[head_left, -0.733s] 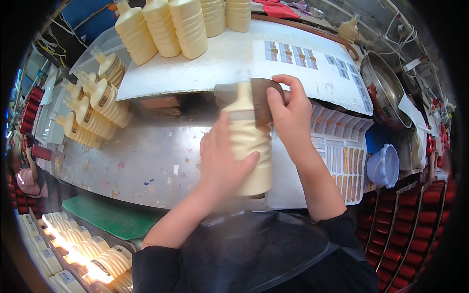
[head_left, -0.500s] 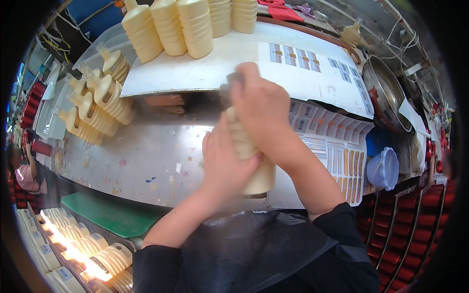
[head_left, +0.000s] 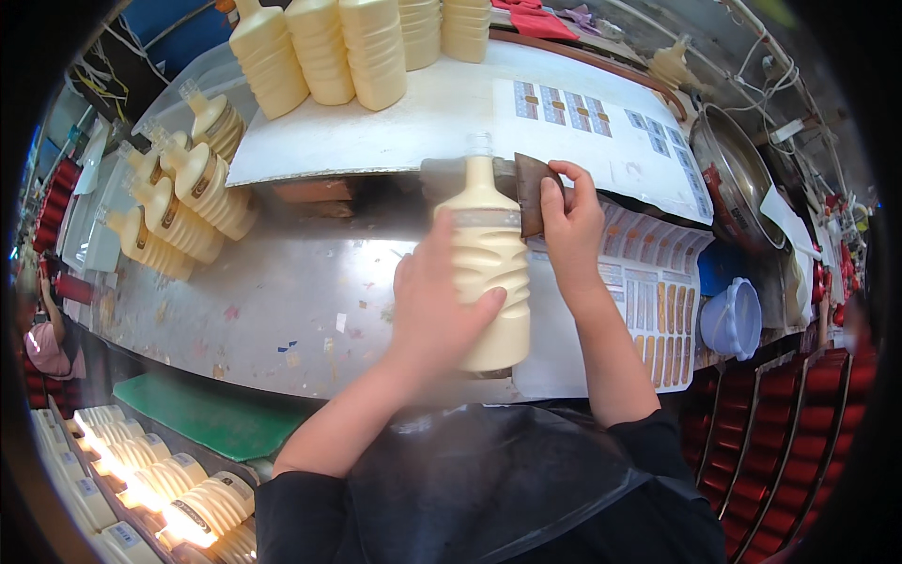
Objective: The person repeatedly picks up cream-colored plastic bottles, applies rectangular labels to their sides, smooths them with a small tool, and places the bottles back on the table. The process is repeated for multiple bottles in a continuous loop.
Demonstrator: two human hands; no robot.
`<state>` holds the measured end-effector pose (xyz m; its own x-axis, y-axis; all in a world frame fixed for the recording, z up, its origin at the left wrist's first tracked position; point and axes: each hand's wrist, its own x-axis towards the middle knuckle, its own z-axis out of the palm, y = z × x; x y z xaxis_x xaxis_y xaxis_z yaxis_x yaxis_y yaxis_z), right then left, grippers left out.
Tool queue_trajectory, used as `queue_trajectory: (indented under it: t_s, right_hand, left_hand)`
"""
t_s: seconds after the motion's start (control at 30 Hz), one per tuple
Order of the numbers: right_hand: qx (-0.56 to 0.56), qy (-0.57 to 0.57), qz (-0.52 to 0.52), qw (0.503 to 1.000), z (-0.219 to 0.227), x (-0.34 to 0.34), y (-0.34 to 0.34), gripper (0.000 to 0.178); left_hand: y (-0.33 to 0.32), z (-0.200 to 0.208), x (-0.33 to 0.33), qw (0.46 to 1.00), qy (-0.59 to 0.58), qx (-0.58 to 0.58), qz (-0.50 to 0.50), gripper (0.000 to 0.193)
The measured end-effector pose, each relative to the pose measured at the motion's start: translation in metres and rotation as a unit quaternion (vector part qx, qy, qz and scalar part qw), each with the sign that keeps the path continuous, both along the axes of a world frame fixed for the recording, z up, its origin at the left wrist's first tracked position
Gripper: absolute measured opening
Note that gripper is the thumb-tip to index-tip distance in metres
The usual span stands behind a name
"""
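Observation:
A cream ribbed bottle (head_left: 498, 329) with a clear threaded neck lies in front of me on the metal worktop (head_left: 272, 282). My left hand (head_left: 427, 305) is closed around its left side, thumb across the ribs; motion smears the fingers. Around the bottle's shoulder runs a greyish patterned label strip (head_left: 484, 218). My right hand (head_left: 575, 221) pinches a dark brown flat scraper (head_left: 531, 193) between thumb and fingers. The scraper's edge is at the right end of the strip, beside the bottle's shoulder. Partly under my right forearm lies a sheet of stickers (head_left: 658, 291).
Several plain cream bottles (head_left: 376, 56) stand on the white board (head_left: 451, 103), with label strips (head_left: 568, 108) to their right. Labelled bottles (head_left: 197, 179) lean at the left; more fill a lit rack (head_left: 202, 498) at lower left. A lilac bucket (head_left: 733, 320) and steel basin (head_left: 742, 174) are at right.
My right hand has moved right and turned from over the bottle's top to its right side, uncovering the neck and label strip. My left hand stays on the bottle.

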<state>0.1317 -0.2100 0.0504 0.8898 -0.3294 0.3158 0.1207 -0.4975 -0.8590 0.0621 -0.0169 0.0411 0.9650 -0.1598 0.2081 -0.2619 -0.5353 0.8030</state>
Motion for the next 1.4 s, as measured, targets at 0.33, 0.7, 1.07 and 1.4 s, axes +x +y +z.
queue_trajectory:
  t_s: [0.33, 0.7, 1.07, 1.4]
  right_hand:
    - [0.306, 0.084, 0.133, 0.939, 0.009, -0.028, -0.021, 0.024]
    - [0.209, 0.191, 0.243, 0.928, -0.012, -0.015, -0.012, 0.045]
    - [0.293, 0.191, 0.247, 0.904, -0.008, -0.015, -0.003, 0.044]
    - [-0.022, -0.018, 0.068, 0.997, -0.005, -0.012, -0.069, 0.02]
  left_hand:
    - [0.0, 0.009, -0.002, 0.984, -0.076, 0.157, 0.026, 0.104]
    - [-0.002, 0.008, 0.012, 0.994, 0.093, -0.042, 0.025, 0.093]
    - [-0.008, -0.008, 0.054, 0.908, 0.198, -0.369, 0.012, 0.034]
    - [-0.001, -0.011, 0.051, 0.837, 0.279, -0.469, 0.031, 0.043]
